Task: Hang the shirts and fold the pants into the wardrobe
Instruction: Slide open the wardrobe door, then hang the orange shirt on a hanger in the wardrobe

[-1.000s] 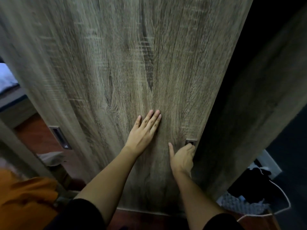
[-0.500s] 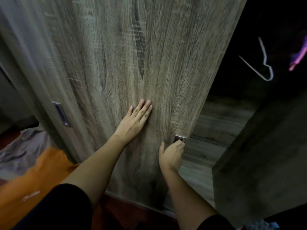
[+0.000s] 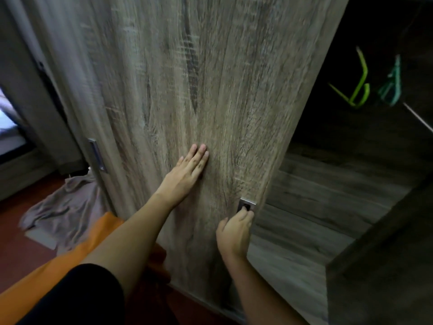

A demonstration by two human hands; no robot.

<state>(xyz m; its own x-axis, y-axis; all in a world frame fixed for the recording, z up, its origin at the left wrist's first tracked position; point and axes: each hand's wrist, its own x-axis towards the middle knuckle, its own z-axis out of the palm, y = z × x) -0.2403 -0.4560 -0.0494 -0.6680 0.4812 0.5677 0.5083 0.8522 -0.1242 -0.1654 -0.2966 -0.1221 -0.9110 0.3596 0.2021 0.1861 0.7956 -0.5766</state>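
A wood-grain sliding wardrobe door [image 3: 210,78] fills the middle of the head view. My left hand [image 3: 187,170] lies flat on its face with fingers together. My right hand [image 3: 235,233] hooks its fingertips into the recessed metal door handle [image 3: 246,205] at the door's right edge. To the right the wardrobe stands exposed, dark inside, with a bare wooden shelf [image 3: 316,207]. A green hanger [image 3: 356,87] and a teal hanger [image 3: 392,85] hang up in there. An orange garment [image 3: 77,256] and a grey garment [image 3: 63,207] lie on the floor at the left.
A second door's recessed handle [image 3: 96,154] shows at the left. A wardrobe side panel [image 3: 386,266] juts in at the lower right. The floor [image 3: 16,252] is reddish-brown. A metal rail [image 3: 419,119] crosses the dark interior at the right edge.
The door has slid to the left under both hands, widening the gap on the right. More of the shelf and the green and teal hangers have come into view.
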